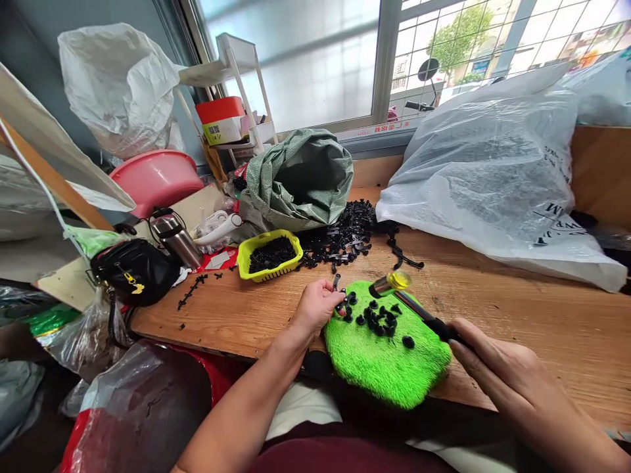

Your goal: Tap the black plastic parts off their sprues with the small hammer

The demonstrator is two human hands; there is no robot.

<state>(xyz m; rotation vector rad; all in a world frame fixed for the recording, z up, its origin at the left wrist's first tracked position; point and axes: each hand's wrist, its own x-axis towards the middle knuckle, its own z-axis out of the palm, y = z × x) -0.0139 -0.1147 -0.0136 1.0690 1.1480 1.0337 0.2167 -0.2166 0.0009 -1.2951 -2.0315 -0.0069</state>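
My left hand (315, 307) pinches a small black plastic strip-like part (336, 281) at the left edge of a fluffy green cloth (384, 374). In my right hand (497, 361) is the dark handle of a mallet (419, 312), its metal head with a translucent yellow face raised over the cloth's far edge. Several small black round plastic pieces (382, 320) lie on the cloth, most of them clustered near its middle. One black piece (408, 341) sits apart, toward the right. My left fingers partly cover the part they hold.
Beyond the cloth lies a heap of black plastic parts (348, 230) before an open woven sack (300, 174). A yellow basket (241, 263) holds more. White plastic bags (493, 171) cover the back right. At left are a metal flask (177, 240) and black pouch (138, 269).
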